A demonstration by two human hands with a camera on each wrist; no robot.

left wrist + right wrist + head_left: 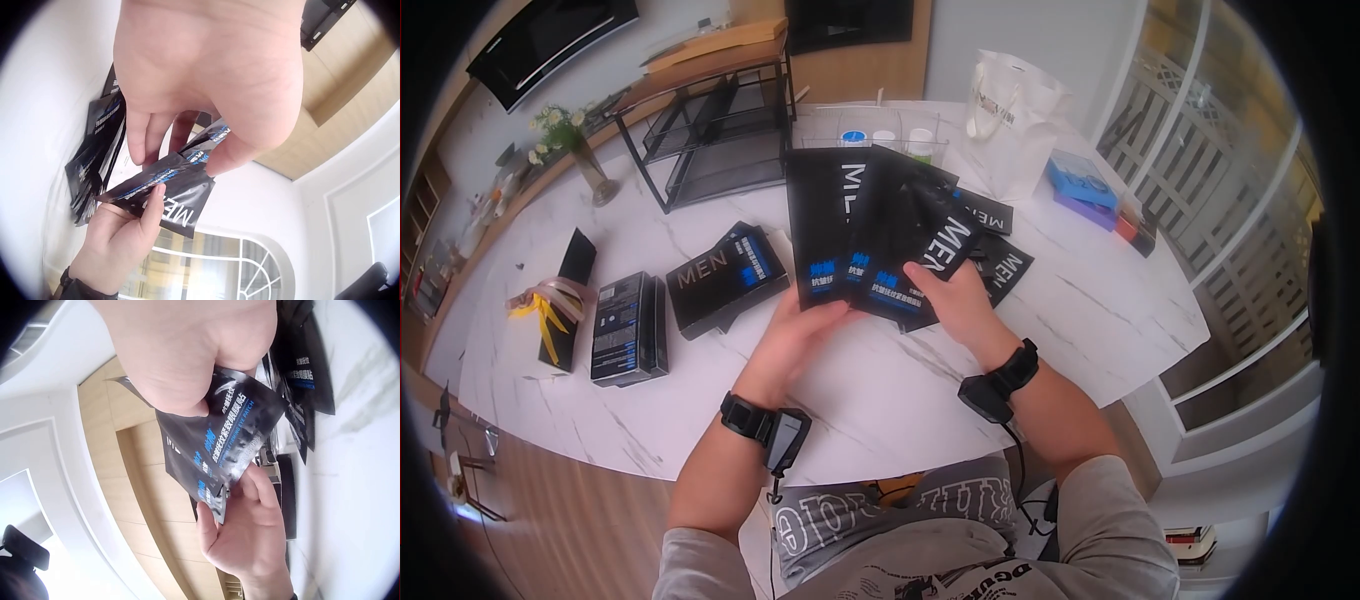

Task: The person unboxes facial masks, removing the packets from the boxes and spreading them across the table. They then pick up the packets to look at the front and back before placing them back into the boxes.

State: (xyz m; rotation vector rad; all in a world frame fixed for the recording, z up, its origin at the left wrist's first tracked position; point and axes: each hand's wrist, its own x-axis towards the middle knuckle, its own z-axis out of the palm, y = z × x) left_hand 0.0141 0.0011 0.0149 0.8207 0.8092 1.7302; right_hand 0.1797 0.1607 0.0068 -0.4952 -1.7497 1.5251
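Observation:
Both hands hold a fan of black eye patch sachets (825, 215), marked "MEN" with blue and white print, up above the table. My left hand (785, 335) grips their lower edges, thumb on one side and fingers on the other, as the right wrist view shows. The right hand (965, 305) pinches the nearest sachet (234, 425) at the fan's right side, its thumb lying on the printed face. More black sachets (1008, 262) lie spread on the table behind the right hand, partly hidden by the fan.
Left of the hands are a black "MEN" box (705, 285), another black box (625, 325) and a dark piece with yellow ribbon (550, 315). Behind stand a black mesh rack (730, 165), a clear bin with bottles (855, 138), a white bag (1005, 130) and small coloured boxes (1085, 190).

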